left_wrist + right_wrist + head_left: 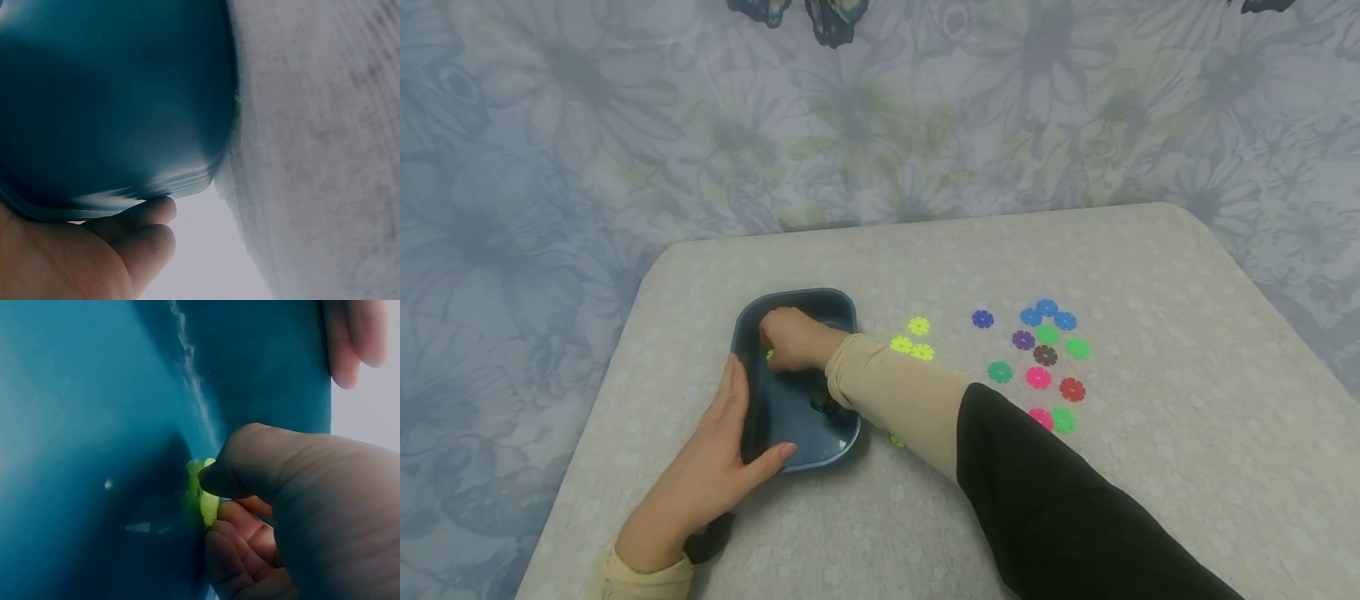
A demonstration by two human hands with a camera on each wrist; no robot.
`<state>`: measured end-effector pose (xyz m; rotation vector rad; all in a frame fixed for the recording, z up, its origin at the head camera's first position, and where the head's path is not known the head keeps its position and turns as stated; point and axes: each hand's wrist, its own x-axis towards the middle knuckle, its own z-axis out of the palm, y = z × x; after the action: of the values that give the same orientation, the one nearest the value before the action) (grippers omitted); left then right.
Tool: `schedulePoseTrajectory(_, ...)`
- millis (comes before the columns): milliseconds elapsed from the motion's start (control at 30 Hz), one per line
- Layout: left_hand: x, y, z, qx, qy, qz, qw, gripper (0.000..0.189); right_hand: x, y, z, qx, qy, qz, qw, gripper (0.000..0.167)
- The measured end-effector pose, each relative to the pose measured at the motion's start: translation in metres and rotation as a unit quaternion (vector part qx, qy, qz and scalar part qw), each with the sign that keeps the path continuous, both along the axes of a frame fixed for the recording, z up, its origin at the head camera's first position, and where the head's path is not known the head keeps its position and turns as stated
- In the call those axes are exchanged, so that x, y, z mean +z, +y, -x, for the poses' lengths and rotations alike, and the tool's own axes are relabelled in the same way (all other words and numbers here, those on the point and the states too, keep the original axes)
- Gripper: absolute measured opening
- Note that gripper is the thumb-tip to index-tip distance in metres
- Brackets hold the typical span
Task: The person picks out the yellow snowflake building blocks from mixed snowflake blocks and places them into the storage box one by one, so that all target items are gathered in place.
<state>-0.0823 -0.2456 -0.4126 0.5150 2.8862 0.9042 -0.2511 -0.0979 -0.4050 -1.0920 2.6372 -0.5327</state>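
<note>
A blue plastic basin (pixel 808 454) stands on the left part of the table. My left hand (pixel 711 462) holds its near left corner, fingers along the outer wall and thumb over the near rim. In the left wrist view, fingertips (pixel 159 244) rest by the basin's outer side. My right hand (pixel 797 337) reaches down inside the basin near its left wall. Between its thumb and fingers it pinches a yellow flower-shaped disc (pixel 210 503), standing on edge against the blue plastic. Only a sliver of that disc shows in the head view.
Several yellow flower discs (pixel 919 326) lie right of the basin, some partly behind my right sleeve (pixel 910 392). Farther right are loose discs: blue (pixel 1047 307), green (pixel 1000 372), purple (pixel 1023 340), brown (pixel 1045 355), pink (pixel 1038 377) and red (pixel 1072 389). A flowered wall stands behind the table.
</note>
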Motion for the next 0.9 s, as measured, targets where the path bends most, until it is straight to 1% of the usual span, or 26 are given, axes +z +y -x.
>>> schedulePoseTrajectory(100, 0.000, 0.000, 0.000, -0.001, 0.001, 0.000, 1.0000, 0.119, 0.000, 0.001, 0.000, -0.005, 0.001, 0.001, 1.0000, 0.026)
schedulePoseTrajectory(333, 0.000, 0.001, 0.002, -0.001, -0.004, -0.001, 1.0000, 0.120, -0.002, 0.002, 0.001, -0.030, -0.026, 0.015, 0.9991, 0.032)
schedulePoseTrajectory(467, 0.001, 0.002, 0.002, -0.001, -0.006, -0.002, 1.0000, 0.119, -0.002, 0.002, 0.001, -0.033, -0.032, 0.015, 0.9989, 0.032)
schedulePoseTrajectory(567, 0.000, 0.002, 0.001, -0.002, -0.005, -0.002, 1.0000, 0.119, -0.002, 0.003, 0.002, -0.029, -0.026, 0.020, 0.9990, 0.029)
schedulePoseTrajectory(633, 0.000, 0.002, 0.001, -0.001, -0.005, -0.001, 1.0000, 0.119, -0.001, 0.003, 0.003, -0.026, -0.015, 0.035, 0.9989, 0.027)
schedulePoseTrajectory(700, 0.000, 0.001, 0.001, -0.001, -0.007, -0.002, 1.0000, 0.118, 0.003, 0.004, 0.003, -0.030, -0.013, 0.057, 0.9978, 0.028)
schedulePoseTrajectory(767, 0.000, 0.001, 0.001, 0.000, -0.011, -0.003, 0.9999, 0.118, 0.013, 0.006, 0.001, -0.036, -0.026, 0.084, 0.9955, 0.032)
schedulePoseTrajectory(900, 0.001, 0.000, 0.002, 0.002, -0.014, 0.000, 0.9999, 0.119, 0.043, 0.019, -0.005, -0.038, -0.060, 0.133, 0.9886, 0.038)
